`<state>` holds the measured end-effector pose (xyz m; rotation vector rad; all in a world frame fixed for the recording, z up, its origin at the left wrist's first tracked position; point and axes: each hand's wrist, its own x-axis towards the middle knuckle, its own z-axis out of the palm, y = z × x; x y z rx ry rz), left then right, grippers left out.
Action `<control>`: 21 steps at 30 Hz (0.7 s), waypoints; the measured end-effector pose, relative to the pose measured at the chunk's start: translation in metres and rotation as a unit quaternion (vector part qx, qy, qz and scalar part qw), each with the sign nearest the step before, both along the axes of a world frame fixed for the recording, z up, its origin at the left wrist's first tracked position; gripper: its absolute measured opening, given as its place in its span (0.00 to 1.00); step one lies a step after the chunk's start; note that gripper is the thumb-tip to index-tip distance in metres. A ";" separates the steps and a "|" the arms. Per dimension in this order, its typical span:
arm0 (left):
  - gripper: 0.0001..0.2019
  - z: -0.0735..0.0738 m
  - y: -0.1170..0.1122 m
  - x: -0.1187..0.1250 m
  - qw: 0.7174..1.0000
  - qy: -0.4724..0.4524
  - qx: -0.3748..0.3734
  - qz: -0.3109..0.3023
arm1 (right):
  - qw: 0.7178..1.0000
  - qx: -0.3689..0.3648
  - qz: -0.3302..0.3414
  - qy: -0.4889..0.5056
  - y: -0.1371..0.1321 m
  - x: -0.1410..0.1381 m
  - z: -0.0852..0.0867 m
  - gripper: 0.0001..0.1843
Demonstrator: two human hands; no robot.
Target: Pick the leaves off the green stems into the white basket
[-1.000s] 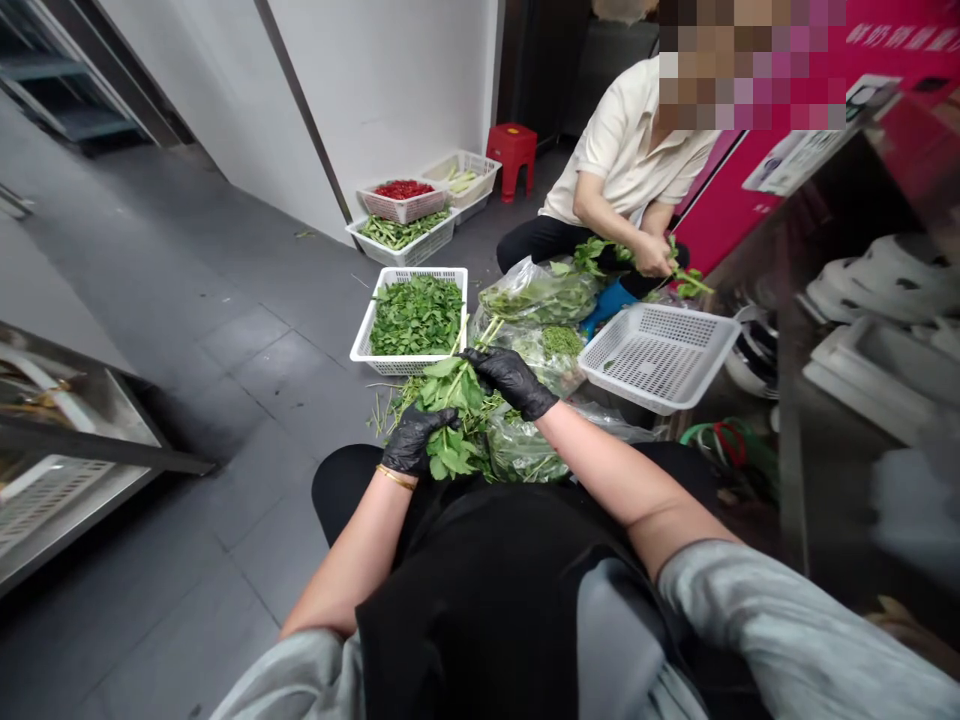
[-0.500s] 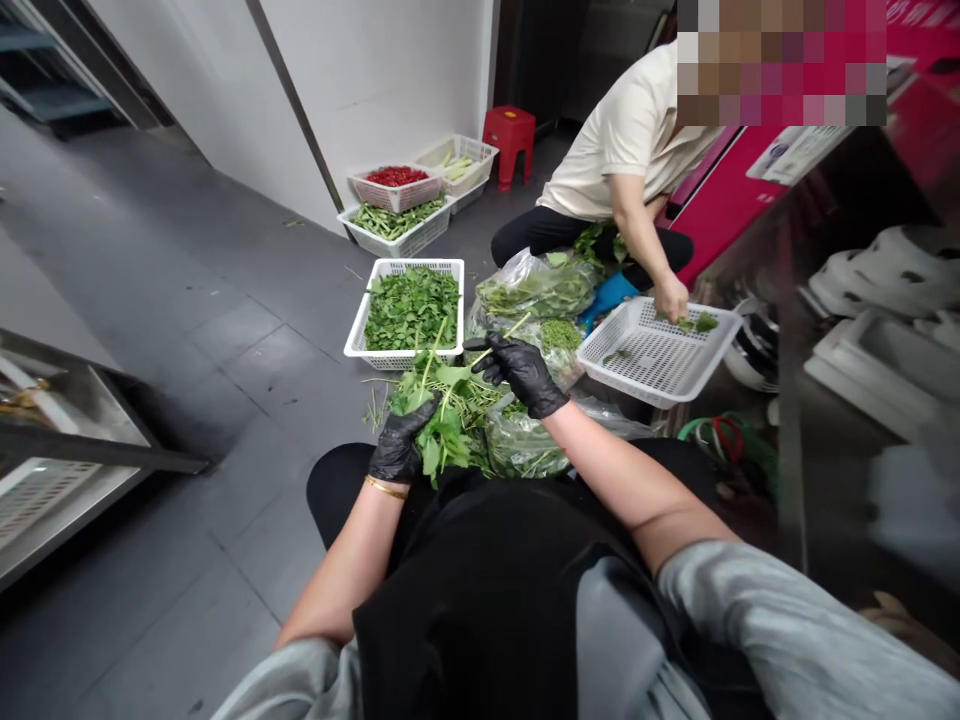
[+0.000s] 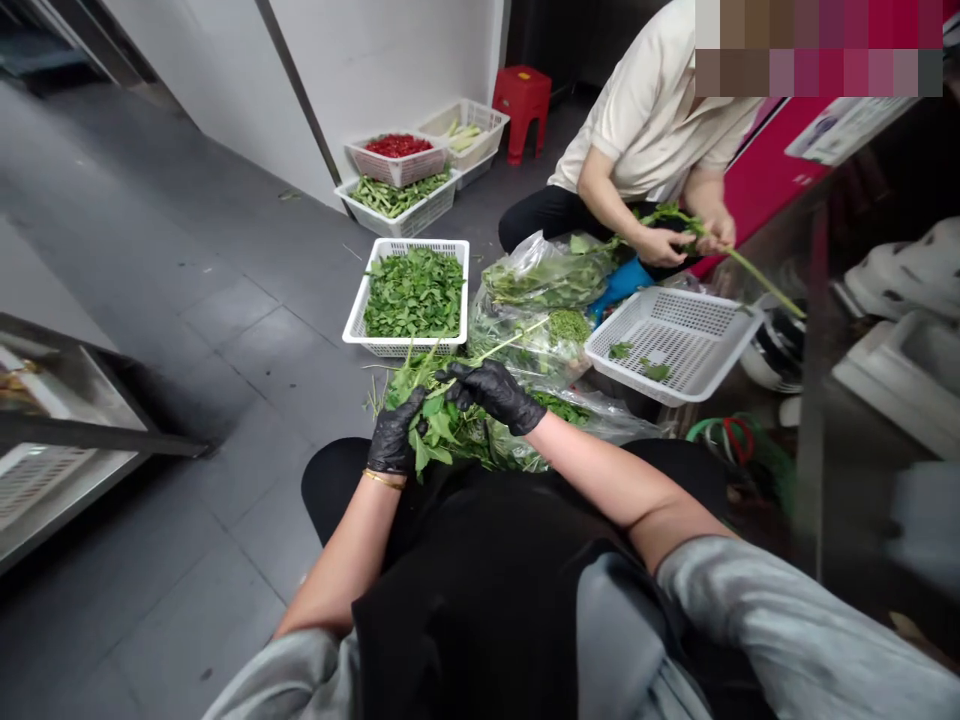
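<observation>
Both my hands wear black gloves. My left hand [image 3: 395, 436] is closed around a bunch of leafy green stalks [image 3: 442, 425] over my lap. My right hand [image 3: 491, 391] pinches one long stem [image 3: 510, 341] of that bunch, which sticks out to the upper right. In front of me on the floor stands a white basket of picked green leaves [image 3: 414, 294]. Clear plastic bags of greens [image 3: 541, 283] lie just right of it. Loose bare stems [image 3: 375, 402] are scattered on the floor by my left knee.
A person in a cream shirt sits opposite, both hands [image 3: 686, 240] on a leafy stalk above a nearly empty white basket [image 3: 675, 344]. Baskets of red chillies [image 3: 396, 157] and green beans [image 3: 397, 201] stand by the wall, near a red stool [image 3: 522, 96]. A steel counter [image 3: 67, 440] is at left.
My right hand has come back in toward the bunch. The other person has lifted a hand out of the nearly empty white basket and holds a fresh stalk; a few leaves now lie in that basket.
</observation>
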<state>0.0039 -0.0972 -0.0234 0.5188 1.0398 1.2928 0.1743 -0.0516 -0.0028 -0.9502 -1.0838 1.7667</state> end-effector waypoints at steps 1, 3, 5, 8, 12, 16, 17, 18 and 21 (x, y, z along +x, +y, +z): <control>0.24 0.000 -0.001 -0.002 1.000 -0.004 -0.016 0.000 | 1.000 -0.001 0.006 0.019 0.002 0.001 -0.002 0.27; 0.24 0.000 -0.001 -0.005 0.999 -0.002 -0.020 -0.037 | 0.999 0.000 0.019 0.042 0.005 0.003 -0.003 0.27; 0.26 0.001 -0.001 -0.006 0.996 0.012 0.019 -0.090 | 0.998 -0.010 0.053 0.041 0.008 0.005 -0.002 0.26; 0.30 0.000 0.001 -0.010 0.992 0.063 0.052 -0.093 | 0.988 -0.064 0.139 0.014 0.017 0.012 0.004 0.27; 0.32 -0.005 0.002 -0.014 0.986 0.153 0.032 -0.051 | 0.981 -0.112 0.142 -0.066 0.024 0.017 0.008 0.33; 0.32 -0.004 0.000 -0.015 0.985 0.169 0.028 -0.029 | 0.989 -0.046 0.085 -0.108 0.016 0.020 0.011 0.23; 0.32 -0.003 -0.001 -0.016 0.986 0.165 0.025 -0.030 | 0.988 -0.036 0.103 -0.105 0.014 0.025 0.013 0.22; 0.31 -0.002 -0.002 -0.018 0.987 0.155 0.020 -0.035 | 0.986 -0.031 0.125 -0.105 0.014 0.032 0.016 0.21; 0.28 0.000 -0.003 -0.026 0.996 0.080 -0.004 -0.029 | 0.992 -0.018 0.078 -0.101 0.021 0.067 0.020 0.19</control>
